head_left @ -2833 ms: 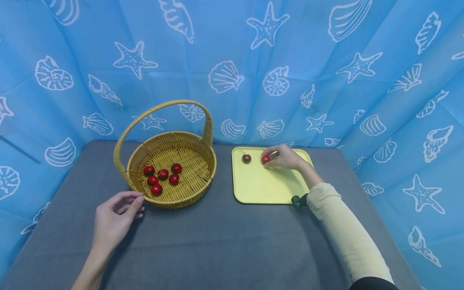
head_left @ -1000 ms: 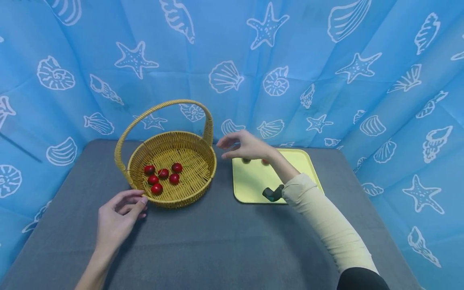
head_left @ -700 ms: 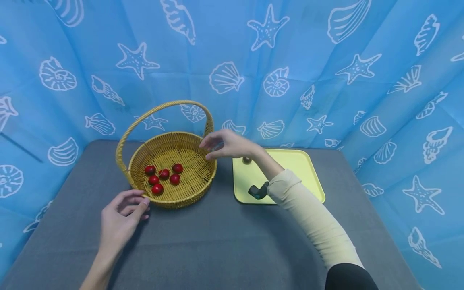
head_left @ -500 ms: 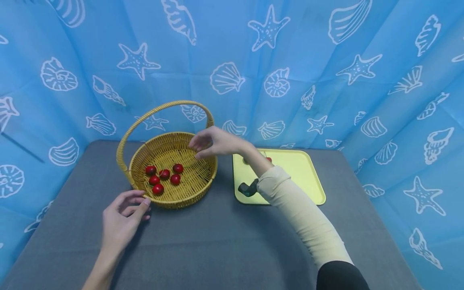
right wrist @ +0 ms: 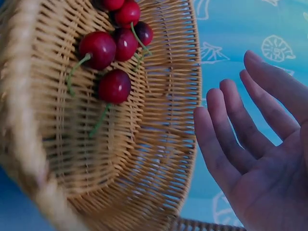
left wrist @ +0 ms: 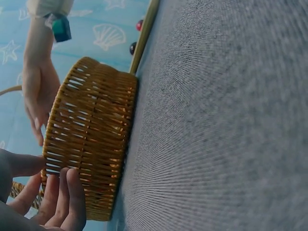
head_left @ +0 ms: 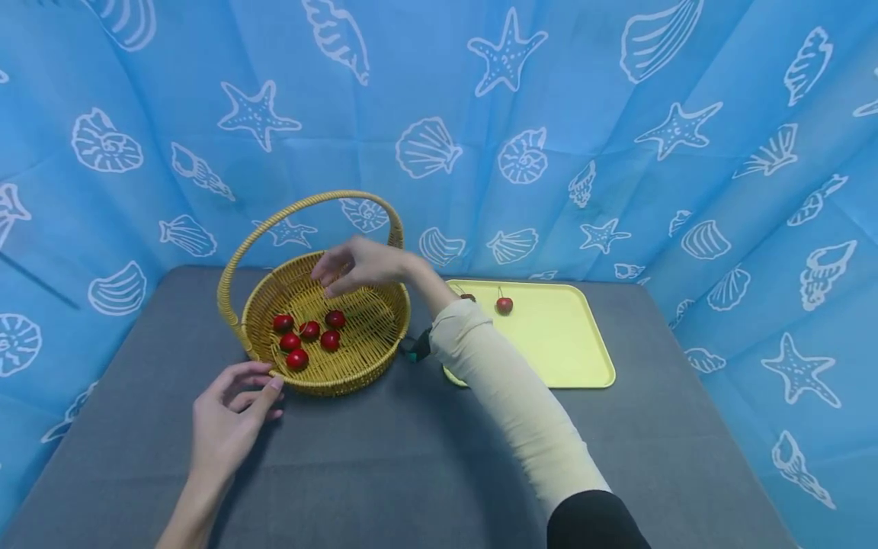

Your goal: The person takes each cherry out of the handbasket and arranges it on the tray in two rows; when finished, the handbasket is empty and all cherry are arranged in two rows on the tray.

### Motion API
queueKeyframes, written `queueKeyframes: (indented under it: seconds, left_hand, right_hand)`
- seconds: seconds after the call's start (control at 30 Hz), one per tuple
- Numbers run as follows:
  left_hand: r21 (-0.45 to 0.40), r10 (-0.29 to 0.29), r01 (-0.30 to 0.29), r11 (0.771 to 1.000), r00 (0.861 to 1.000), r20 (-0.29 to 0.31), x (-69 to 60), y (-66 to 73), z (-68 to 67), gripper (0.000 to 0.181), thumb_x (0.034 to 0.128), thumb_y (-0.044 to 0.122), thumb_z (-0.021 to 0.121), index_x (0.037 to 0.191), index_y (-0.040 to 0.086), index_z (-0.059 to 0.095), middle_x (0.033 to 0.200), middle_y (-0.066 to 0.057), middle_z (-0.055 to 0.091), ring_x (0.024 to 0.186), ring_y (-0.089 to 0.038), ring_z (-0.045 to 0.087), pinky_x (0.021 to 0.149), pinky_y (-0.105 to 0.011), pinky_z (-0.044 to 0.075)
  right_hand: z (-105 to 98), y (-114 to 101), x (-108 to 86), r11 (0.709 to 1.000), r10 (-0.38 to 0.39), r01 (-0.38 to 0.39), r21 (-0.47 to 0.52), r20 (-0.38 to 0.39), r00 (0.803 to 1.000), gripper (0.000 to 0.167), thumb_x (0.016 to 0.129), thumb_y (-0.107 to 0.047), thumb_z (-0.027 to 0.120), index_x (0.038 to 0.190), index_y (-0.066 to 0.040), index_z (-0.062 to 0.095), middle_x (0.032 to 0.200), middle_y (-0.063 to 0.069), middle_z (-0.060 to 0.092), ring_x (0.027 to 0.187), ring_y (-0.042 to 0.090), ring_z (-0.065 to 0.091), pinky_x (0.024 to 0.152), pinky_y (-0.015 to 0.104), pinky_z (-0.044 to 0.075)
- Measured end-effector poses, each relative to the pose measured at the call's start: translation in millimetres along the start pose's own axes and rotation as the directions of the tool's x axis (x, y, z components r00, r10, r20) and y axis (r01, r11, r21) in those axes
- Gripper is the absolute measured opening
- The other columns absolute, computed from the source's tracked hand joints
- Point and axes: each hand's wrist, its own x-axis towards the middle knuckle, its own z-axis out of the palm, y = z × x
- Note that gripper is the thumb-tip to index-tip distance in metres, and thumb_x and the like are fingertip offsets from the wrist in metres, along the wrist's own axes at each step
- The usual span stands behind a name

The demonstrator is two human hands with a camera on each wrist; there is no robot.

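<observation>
A round wicker basket (head_left: pixel 350 374) with a tall handle stands on the left of the table, holding several dark red cherries (head_left: pixel 309 330). My left hand (head_left: pixel 229 415) pinches its near-left rim; in the left wrist view, the thumb and fingers straddle the edge of the wicker wall (left wrist: pixel 86 120). Above the basket's back part hovers my right hand (head_left: pixel 363 263), its fingers loosely bent. The right wrist view shows that hand (right wrist: pixel 269 154) with spread fingers and a bare palm, beside cherries (right wrist: pixel 114 86) with green stems. Two more cherries (head_left: pixel 504 306) lie on a yellow tray (head_left: pixel 549 351).
Grey cloth covers the table (head_left: pixel 384 465). A blue curtain (head_left: pixel 453 76) with white shells and starfish hangs right behind it and along the sides. The basket's arched handle (head_left: pixel 302 202) rises at the back, near my right hand. My right forearm crosses the tray's left side.
My right hand has left a cherry on the tray and swung left over the basket, carrying nothing. Both tray cherries stay there. My left hand keeps its place at the rim.
</observation>
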Motion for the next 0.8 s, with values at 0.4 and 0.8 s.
queueKeyframes:
  seconds: [0.4, 0.8]
  left_hand:
    - [-0.026, 0.048, -0.048, 0.999, 0.999, -0.002, 2.4, -0.2, -2.8, 0.025, 0.1026, 0.011, 0.076, 0.124, 0.000, 0.071, 0.097, 0.018, 0.072, 0.079, -0.010, 0.079, 0.067, -0.028, 0.071]
    - [-0.023, 0.015, -0.015, 1.000, 1.000, -0.019, 5.1, 2.9, -0.7, 0.023, 0.1017, 0.009, 0.077, 0.122, 0.000, 0.072, 0.099, 0.000, 0.078, 0.077, -0.012, 0.080, 0.066, -0.029, 0.071]
  right_hand:
    - [17.1, 27.0, 22.6, 0.978, 0.103, -0.102, 0.181, 0.006, 0.995, 0.037, 0.105, -0.014, 0.073, 0.140, -0.003, 0.069, 0.127, 0.014, 0.077, 0.119, 0.023, 0.073, 0.111, 0.050, 0.064]
    - [18.5, 33.0, 21.5, 0.924, 0.225, -0.236, 0.300, 0.072, 0.972, 0.041, 0.105, -0.010, 0.070, 0.144, 0.000, 0.065, 0.131, 0.014, 0.075, 0.134, 0.035, 0.067, 0.115, 0.053, 0.061]
